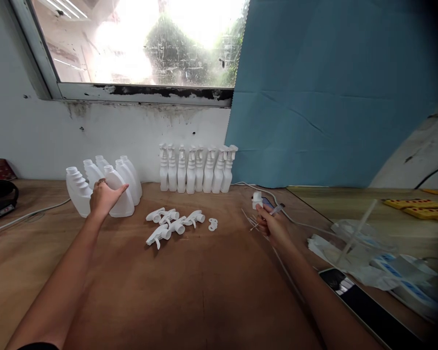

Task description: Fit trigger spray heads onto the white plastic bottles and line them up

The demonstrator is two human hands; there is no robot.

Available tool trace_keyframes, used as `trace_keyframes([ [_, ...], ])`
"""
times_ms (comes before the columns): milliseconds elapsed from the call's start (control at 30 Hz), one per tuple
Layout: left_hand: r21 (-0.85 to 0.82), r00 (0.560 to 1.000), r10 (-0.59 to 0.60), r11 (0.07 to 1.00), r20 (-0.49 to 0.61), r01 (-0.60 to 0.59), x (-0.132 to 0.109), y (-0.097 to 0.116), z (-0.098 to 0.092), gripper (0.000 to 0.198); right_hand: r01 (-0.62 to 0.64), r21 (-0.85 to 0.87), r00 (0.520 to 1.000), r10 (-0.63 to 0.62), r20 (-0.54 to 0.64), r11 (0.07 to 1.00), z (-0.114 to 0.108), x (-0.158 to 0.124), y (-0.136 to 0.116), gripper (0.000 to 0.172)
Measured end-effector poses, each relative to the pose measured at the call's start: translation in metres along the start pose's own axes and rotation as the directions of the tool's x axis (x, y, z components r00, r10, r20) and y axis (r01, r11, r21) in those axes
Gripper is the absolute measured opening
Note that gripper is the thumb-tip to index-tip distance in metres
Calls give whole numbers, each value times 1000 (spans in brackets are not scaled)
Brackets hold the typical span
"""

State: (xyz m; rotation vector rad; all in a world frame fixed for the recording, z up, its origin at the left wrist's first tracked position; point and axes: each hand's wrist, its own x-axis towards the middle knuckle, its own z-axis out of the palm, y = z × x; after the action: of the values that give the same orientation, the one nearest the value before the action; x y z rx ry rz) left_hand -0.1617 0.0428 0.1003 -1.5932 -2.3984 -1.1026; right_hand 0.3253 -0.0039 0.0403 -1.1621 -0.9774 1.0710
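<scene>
My left hand (104, 197) grips a white plastic bottle (121, 208) by its upper body. It has an open, threaded neck and stands at the front of a group of several similar bottles (78, 194) on the left. Off to the right, my right hand (272, 222) is closed round a white spray trigger head (257, 200), its collar upward; my fingers hide part of it. Between the hands lie several loose trigger heads (177, 225). Small white rings (212, 224) lie beside them. Thin white tubes (253, 222) are on the table just left of my right hand.
Bottles with trigger heads fitted (195, 172) stand in a row against the wall. At right are a phone (364, 306), a power strip (404, 282), a clear plastic cup (364, 238) and yellow objects (419, 209). A white cable (299, 223) crosses the table.
</scene>
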Motion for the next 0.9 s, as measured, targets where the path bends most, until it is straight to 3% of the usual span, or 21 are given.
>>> trace_keyframes([
  [67, -1, 1000, 10, 1000, -12, -10, -3, 1, 3, 82, 128, -212, 984, -151, -93, 969, -1, 2, 4, 37],
  [133, -8, 1000, 11, 1000, -20, -11, -5, 2, 5, 86, 215, -458, 943, -306, -134, 863, -2, 5, 9, 42],
  [233, -11, 999, 6, 1000, -34, -7, -10, 4, 7, 90, 282, -707, 895, -444, -51, 648, -6, 9, 20, 49],
  [367, 4, 982, 59, 998, -180, -60, -15, 13, -3, 84, 432, -740, 817, -571, 78, 516, -9, 11, 26, 48],
  [467, -50, 921, 172, 978, -349, -202, -24, 34, -16, 60, 517, -724, 744, -657, 118, 457, -3, 8, 20, 42],
  [533, -166, 903, 227, 939, -365, -302, -38, 55, -20, 44, 540, -741, 712, -687, 148, 399, 3, 4, 15, 38],
  [600, -357, 924, 291, 859, -249, -367, -60, 77, -17, 33, 553, -769, 684, -701, 201, 320, 10, 0, 13, 35],
  [667, -549, 915, 402, 758, -32, -352, -90, 96, -4, 27, 554, -798, 674, -691, 263, 237, 14, -1, 15, 35],
  [733, -659, 822, 542, 684, 175, -311, -124, 108, 15, 26, 547, -817, 689, -652, 317, 182, 13, 1, 20, 37],
  [800, -730, 710, 632, 637, 310, -249, -158, 112, 35, 26, 515, -840, 725, -610, 319, 171, 6, 6, 27, 39],
  [900, -757, 545, 701, 630, 460, -173, -194, 108, 60, 26, 385, -901, 776, -598, 198, 201, -10, 14, 32, 46],
])
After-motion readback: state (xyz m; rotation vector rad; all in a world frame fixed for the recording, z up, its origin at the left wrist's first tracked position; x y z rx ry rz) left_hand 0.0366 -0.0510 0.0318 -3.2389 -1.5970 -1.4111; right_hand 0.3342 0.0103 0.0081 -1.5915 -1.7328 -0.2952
